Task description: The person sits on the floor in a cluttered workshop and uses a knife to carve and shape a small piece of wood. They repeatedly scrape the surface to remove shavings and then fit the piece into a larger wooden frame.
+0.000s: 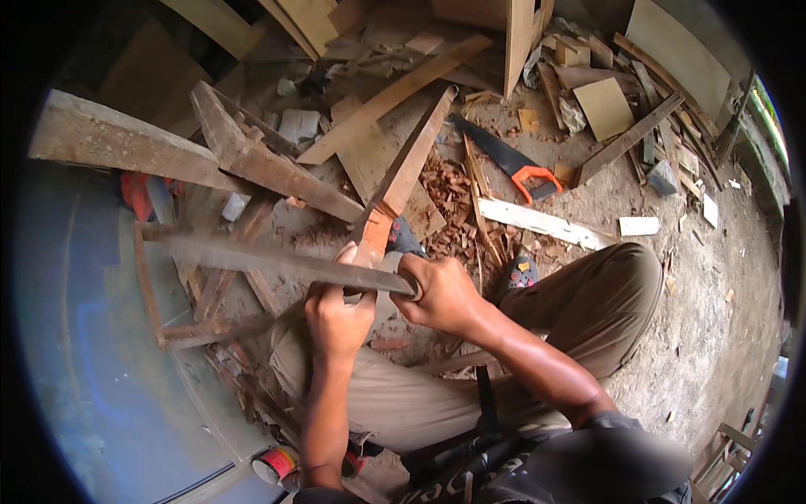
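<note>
Orange-red, freshly bared wood shows near the close end of the brown wooden beam [409,172], which slants away from the person's lap over the littered floor [714,269]. Judging by colour, this short, stepped patch is the part worked so far; the longer stretch beyond keeps its dull, weathered face, and how much of that is due for cutting cannot be told. Work looks under way rather than finished: a long dark blade [327,270] crosses the close end, its far half smeared by motion, though whether its edge touches the wood is unclear. Of the hands, the right [441,294] is closed tightly round the blade's handle end, while the left [340,315], partly hidden behind the blade, is curled at the beam's close end, thumb against the wood. Reddish wood chips [453,197] lie just beyond, suggesting a fair amount already removed. Farther out are an orange-handled handsaw [495,155], a white strip [546,223] and, leftward, a thick timber [277,172].
</note>
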